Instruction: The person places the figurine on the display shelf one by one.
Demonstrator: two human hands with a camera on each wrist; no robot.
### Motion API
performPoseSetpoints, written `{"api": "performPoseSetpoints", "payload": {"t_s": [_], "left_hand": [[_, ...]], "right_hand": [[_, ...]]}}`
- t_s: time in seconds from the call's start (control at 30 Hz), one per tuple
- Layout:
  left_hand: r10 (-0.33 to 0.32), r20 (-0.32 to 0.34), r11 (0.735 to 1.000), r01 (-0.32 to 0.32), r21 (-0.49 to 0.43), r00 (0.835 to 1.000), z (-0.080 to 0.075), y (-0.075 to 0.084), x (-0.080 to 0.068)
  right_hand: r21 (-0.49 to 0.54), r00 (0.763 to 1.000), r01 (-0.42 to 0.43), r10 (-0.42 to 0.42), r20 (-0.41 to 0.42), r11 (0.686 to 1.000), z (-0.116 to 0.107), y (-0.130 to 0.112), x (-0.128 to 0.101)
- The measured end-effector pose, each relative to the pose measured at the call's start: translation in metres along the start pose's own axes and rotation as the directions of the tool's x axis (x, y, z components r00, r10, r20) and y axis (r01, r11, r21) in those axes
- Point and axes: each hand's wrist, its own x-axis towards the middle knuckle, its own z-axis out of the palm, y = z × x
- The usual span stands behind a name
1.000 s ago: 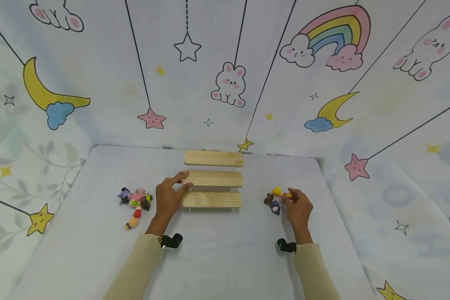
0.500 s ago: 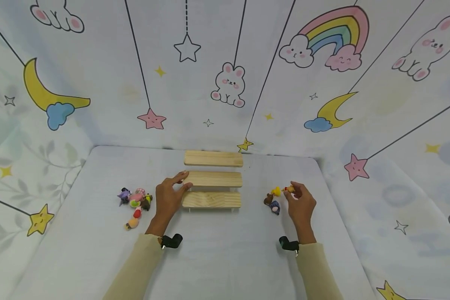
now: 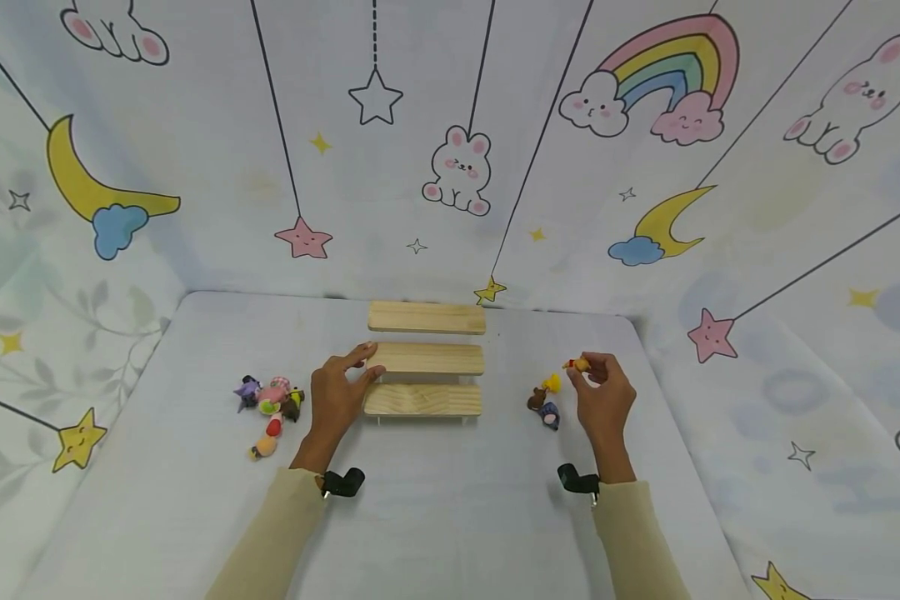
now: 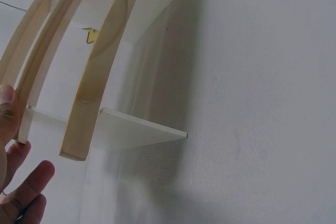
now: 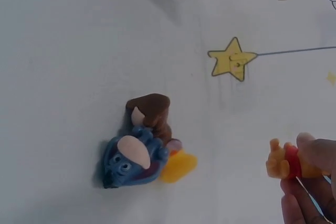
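Note:
My left hand (image 3: 335,404) grips the left end of the middle board (image 3: 431,359) of a three-tier wooden shelf with pale upright supports. In the left wrist view, thumb and fingers sit around that board's end. Between thumb and fingers of my right hand (image 3: 606,400) is a small yellow bear figurine (image 5: 283,162) in a red shirt, lying sideways and partly covered by the thumb. Just left of that hand lie a blue donkey figurine (image 5: 134,158), a brown figurine (image 5: 149,109) and a yellow piece (image 5: 179,166), bunched together on the white table.
Left of the shelf lies another cluster of several small figurines, including a purple one (image 3: 247,390), a pink one (image 3: 276,390) and a peach-coloured one (image 3: 265,447). The shelf's top board (image 3: 427,317) stands farthest back, near the printed cloth backdrop (image 3: 225,167).
My right hand has moved away from the small group, farther back and slightly right, carrying the bear figurine. My left hand stays on the shelf board.

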Motion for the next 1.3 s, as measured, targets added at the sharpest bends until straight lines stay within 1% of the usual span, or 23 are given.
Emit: {"api": "performPoseSetpoints", "payload": {"t_s": [0.27, 0.5, 0.87, 1.1, 1.3], "left_hand": [[0.002, -0.002, 1.000, -0.002, 0.012, 1.000, 0.000, 0.000, 0.000], [0.005, -0.005, 1.000, -0.005, 0.017, 1.000, -0.001, 0.000, 0.000], [0.002, -0.003, 1.000, -0.002, 0.007, 1.000, 0.000, -0.001, 0.000], [0.010, -0.010, 1.000, -0.009, 0.004, 1.000, 0.000, -0.002, 0.000], [0.016, -0.017, 1.000, -0.016, 0.005, 1.000, 0.000, -0.001, 0.000]], "right_hand": [[0.013, 0.999, 0.046, -0.046, -0.006, 0.999, -0.003, -0.016, 0.004], [0.049, 0.996, 0.092, -0.091, -0.017, 0.995, -0.005, -0.028, 0.008], [0.104, 0.990, 0.139, -0.137, -0.027, 0.985, -0.007, -0.048, 0.014], [0.127, 0.988, 0.153, -0.152, -0.019, 0.980, -0.005, -0.063, 0.019], [0.175, 0.983, 0.181, -0.183, -0.005, 0.968, -0.001, -0.075, 0.024]]}}
